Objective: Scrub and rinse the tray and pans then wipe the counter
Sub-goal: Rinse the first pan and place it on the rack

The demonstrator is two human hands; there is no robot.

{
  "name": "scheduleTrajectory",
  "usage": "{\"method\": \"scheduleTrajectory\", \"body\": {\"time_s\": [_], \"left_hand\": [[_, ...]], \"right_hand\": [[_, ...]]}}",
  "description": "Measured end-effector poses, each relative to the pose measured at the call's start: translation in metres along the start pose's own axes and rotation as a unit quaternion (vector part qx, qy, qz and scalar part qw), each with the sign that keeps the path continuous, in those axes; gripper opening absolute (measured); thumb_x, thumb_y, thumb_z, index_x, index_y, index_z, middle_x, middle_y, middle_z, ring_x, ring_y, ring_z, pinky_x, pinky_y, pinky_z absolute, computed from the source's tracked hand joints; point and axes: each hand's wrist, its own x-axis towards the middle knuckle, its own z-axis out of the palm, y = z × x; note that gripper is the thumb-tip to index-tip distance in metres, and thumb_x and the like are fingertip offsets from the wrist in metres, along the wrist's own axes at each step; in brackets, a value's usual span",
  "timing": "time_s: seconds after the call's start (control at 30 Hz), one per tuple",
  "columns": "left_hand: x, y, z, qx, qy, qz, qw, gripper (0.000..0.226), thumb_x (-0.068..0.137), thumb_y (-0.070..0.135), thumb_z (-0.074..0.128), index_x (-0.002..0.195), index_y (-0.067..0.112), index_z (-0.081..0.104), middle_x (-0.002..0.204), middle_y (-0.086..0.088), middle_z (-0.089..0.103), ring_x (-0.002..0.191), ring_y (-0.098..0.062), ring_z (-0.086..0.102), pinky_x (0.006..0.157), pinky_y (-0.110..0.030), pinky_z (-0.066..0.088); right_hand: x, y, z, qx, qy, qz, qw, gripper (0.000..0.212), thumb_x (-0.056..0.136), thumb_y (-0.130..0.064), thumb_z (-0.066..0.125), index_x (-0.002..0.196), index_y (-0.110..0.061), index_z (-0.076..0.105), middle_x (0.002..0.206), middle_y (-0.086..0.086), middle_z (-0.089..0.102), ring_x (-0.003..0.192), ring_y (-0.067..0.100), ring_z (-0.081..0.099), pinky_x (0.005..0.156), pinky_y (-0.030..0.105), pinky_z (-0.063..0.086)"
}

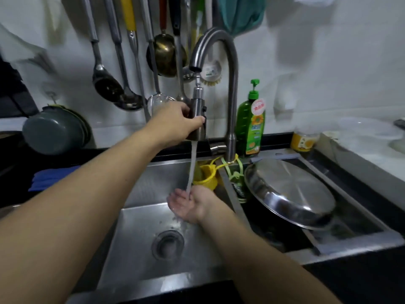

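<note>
My left hand (173,123) grips the metal spray head (198,115) that hangs from the curved faucet (230,69). A stream of water (190,170) runs down from it onto the palm of my right hand (192,205), which is held open and cupped over the steel sink (140,249). A round steel tray (289,191) lies upside down and tilted in the right-hand drainer basin, over a dark pan whose shape is mostly hidden.
A green dish-soap bottle (251,126) stands behind the faucet. A yellow holder (208,176) hangs at the sink divider. Ladles (109,84) and spoons hang on the wall. A grey pot (54,130) sits at left, a blue cloth (50,178) below it. The sink drain (167,243) is uncovered.
</note>
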Motion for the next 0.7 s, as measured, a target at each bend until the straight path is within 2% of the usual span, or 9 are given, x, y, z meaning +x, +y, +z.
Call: {"method": "scheduleTrajectory", "body": {"time_s": [0.07, 0.17, 0.23, 0.33, 0.4, 0.47, 0.5, 0.57, 0.7], "left_hand": [[-0.005, 0.002, 0.009, 0.009, 0.008, -0.017, 1.000, 0.026, 0.094, 0.046, 0.068, 0.099, 0.020, 0.068, 0.084, 0.007, 0.065, 0.082, -0.016, 0.063, 0.075, -0.032, 0.050], [-0.013, 0.001, 0.024, 0.023, 0.026, -0.027, 0.999, 0.021, 0.092, 0.044, 0.069, 0.100, 0.024, 0.069, 0.088, 0.003, 0.065, 0.089, -0.022, 0.062, 0.076, -0.029, 0.044], [-0.019, -0.001, 0.034, 0.011, 0.029, -0.036, 0.999, 0.017, 0.092, 0.041, 0.069, 0.096, 0.025, 0.068, 0.092, 0.000, 0.067, 0.091, -0.023, 0.061, 0.076, -0.028, 0.044], [-0.029, 0.001, 0.052, -0.028, 0.018, -0.042, 0.999, 0.025, 0.093, 0.040, 0.069, 0.101, 0.017, 0.073, 0.096, -0.004, 0.072, 0.093, -0.024, 0.065, 0.077, -0.030, 0.048], [-0.031, 0.001, 0.061, -0.048, 0.010, -0.043, 0.998, 0.027, 0.093, 0.041, 0.069, 0.104, 0.017, 0.073, 0.098, -0.005, 0.073, 0.095, -0.025, 0.067, 0.079, -0.031, 0.051], [-0.031, 0.000, 0.064, -0.049, 0.004, -0.049, 0.998, 0.029, 0.093, 0.041, 0.069, 0.109, 0.017, 0.072, 0.100, -0.004, 0.071, 0.095, -0.024, 0.066, 0.079, -0.032, 0.051], [-0.030, -0.001, 0.065, -0.047, 0.001, -0.051, 0.998, 0.031, 0.093, 0.042, 0.069, 0.112, 0.017, 0.071, 0.103, -0.005, 0.072, 0.097, -0.025, 0.066, 0.083, -0.035, 0.054], [-0.027, -0.001, 0.066, -0.047, -0.003, -0.051, 0.998, 0.032, 0.093, 0.042, 0.069, 0.114, 0.018, 0.071, 0.107, -0.006, 0.072, 0.101, -0.028, 0.067, 0.091, -0.039, 0.056], [-0.025, 0.000, 0.069, -0.065, -0.008, -0.050, 0.997, 0.031, 0.092, 0.041, 0.070, 0.114, 0.019, 0.071, 0.108, -0.006, 0.073, 0.102, -0.027, 0.067, 0.094, -0.044, 0.057]], "right_hand": [[0.001, 0.011, 0.005, 0.055, -0.005, -0.016, 0.998, 0.055, 0.109, -0.030, 0.035, 0.070, 0.001, 0.059, 0.066, 0.012, 0.057, 0.061, 0.021, 0.057, 0.064, 0.029, 0.054], [-0.005, -0.010, -0.009, 0.096, 0.028, -0.065, 0.993, 0.040, 0.108, -0.020, 0.037, 0.078, -0.003, 0.057, 0.051, 0.006, 0.053, 0.040, 0.015, 0.052, 0.038, 0.020, 0.046], [-0.019, -0.037, -0.020, 0.031, 0.060, -0.078, 0.995, 0.035, 0.108, -0.015, 0.038, 0.082, 0.000, 0.056, 0.052, 0.010, 0.058, 0.039, 0.019, 0.057, 0.034, 0.023, 0.049], [-0.053, -0.091, -0.037, -0.218, 0.112, -0.083, 0.966, 0.032, 0.107, -0.013, 0.039, 0.086, 0.001, 0.059, 0.066, 0.015, 0.066, 0.054, 0.024, 0.069, 0.047, 0.036, 0.059], [-0.080, -0.129, -0.052, -0.399, 0.152, -0.064, 0.902, 0.030, 0.106, -0.017, 0.039, 0.094, -0.001, 0.061, 0.074, 0.014, 0.068, 0.066, 0.023, 0.070, 0.062, 0.036, 0.062], [-0.105, -0.154, -0.068, -0.530, 0.170, -0.026, 0.830, 0.037, 0.107, -0.022, 0.036, 0.103, 0.004, 0.061, 0.083, 0.016, 0.071, 0.074, 0.026, 0.070, 0.070, 0.036, 0.060], [-0.116, -0.158, -0.075, -0.563, 0.175, -0.013, 0.807, 0.040, 0.107, -0.023, 0.035, 0.111, 0.007, 0.062, 0.088, 0.018, 0.071, 0.079, 0.028, 0.070, 0.074, 0.038, 0.059], [-0.128, -0.159, -0.082, -0.586, 0.173, -0.003, 0.792, 0.043, 0.107, -0.021, 0.034, 0.124, 0.009, 0.058, 0.095, 0.018, 0.070, 0.087, 0.031, 0.069, 0.080, 0.041, 0.057], [-0.138, -0.148, -0.086, -0.626, 0.173, 0.010, 0.760, 0.036, 0.108, -0.019, 0.037, 0.122, 0.007, 0.056, 0.094, 0.018, 0.067, 0.088, 0.031, 0.066, 0.088, 0.043, 0.054]]}}
